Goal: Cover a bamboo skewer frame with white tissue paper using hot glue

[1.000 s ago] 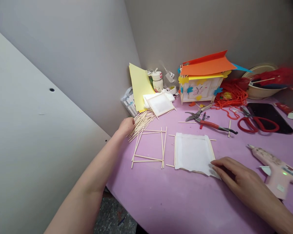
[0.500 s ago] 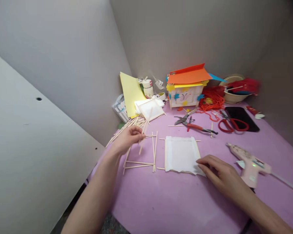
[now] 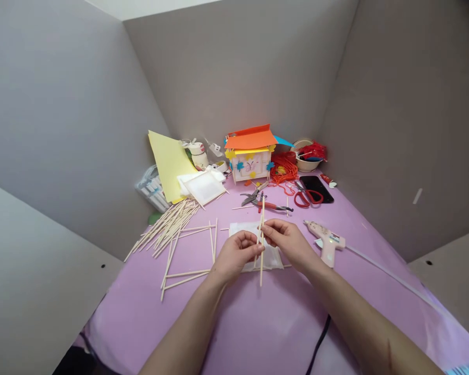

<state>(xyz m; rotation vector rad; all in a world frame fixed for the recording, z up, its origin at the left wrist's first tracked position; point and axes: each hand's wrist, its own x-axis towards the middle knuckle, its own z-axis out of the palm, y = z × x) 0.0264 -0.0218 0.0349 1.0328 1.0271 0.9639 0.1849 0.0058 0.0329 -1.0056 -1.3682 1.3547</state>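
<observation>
My left hand and my right hand meet in front of me. Between their fingertips are two thin wooden sticks, held lengthwise side by side, one longer than the other. Both hands are pinched closed on them. Beneath lies a white fabric-covered stick panel, partly hidden by my hands. To its left, loose sticks are laid out in a square outline on the purple tabletop.
A stick pile lies left, by yellow paper and another white panel. Behind are a small decorated house, pliers, red scissors and a phone. A glue gun with its glue stick lies right.
My left hand has brought its stick rightward over the white panel. My right hand has left the panel's edge and joined it at the sticks. The view has swung right.
</observation>
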